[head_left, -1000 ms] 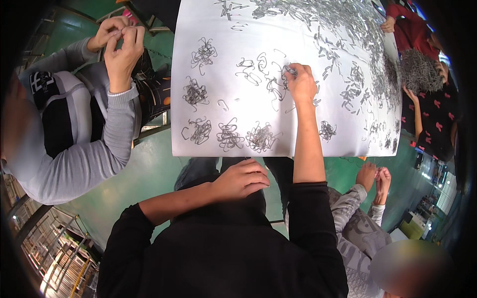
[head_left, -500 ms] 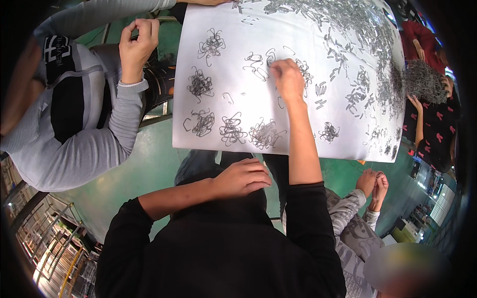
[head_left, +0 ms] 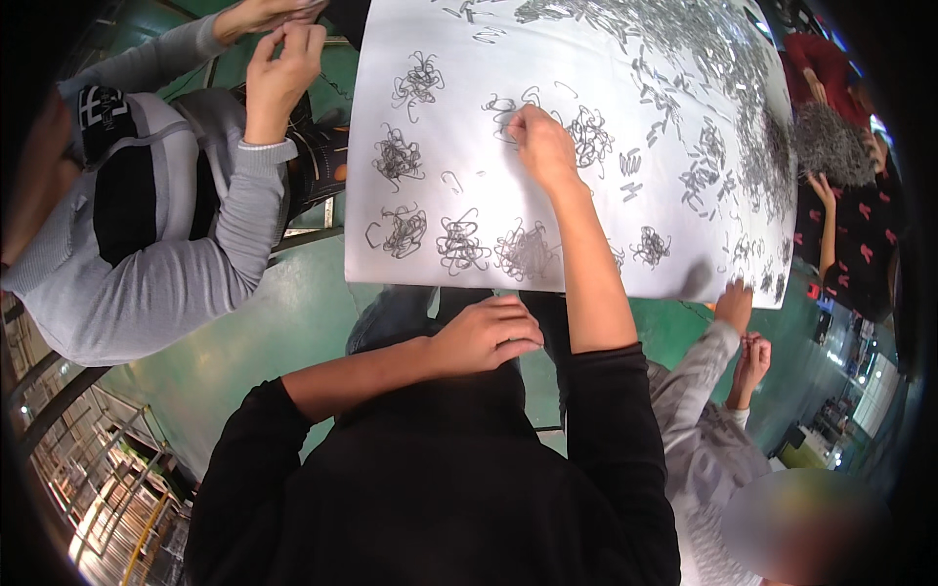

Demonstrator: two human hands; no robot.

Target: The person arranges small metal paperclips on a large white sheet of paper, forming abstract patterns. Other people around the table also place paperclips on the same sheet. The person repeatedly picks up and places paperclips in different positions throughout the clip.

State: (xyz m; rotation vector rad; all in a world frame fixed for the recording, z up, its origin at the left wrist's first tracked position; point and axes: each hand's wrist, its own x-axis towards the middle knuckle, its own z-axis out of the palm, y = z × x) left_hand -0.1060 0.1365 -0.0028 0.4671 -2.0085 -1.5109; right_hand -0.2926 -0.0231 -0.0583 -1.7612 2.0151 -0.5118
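My right hand (head_left: 543,146) reaches over the white sheet-covered table (head_left: 449,24). Its thumb and fingertips are pinched beside a loose cluster of bent wire hooks (head_left: 500,105); whatever lies between them is too small to make out. Just right of this hand is a tangled heap of wire hooks (head_left: 589,137). My left hand (head_left: 486,335) hangs in front of my body, off the table's near edge, back up and fingers loosely bent and slightly apart. Nothing shows in it, though its palm is hidden. More hook heaps (head_left: 462,244) line the near edge.
Many short metal pieces (head_left: 684,49) cover the table's far right. At the left, a co-worker in a grey sweater (head_left: 186,283) holds both hands up. Another in a patterned sleeve (head_left: 699,366) reaches the near right corner. A person at far right holds a wire bundle (head_left: 835,146).
My right hand has shifted slightly left, uncovering more of the heap beside it. My left hand stays nearly still. The right-hand co-worker's one hand has moved up to the table edge.
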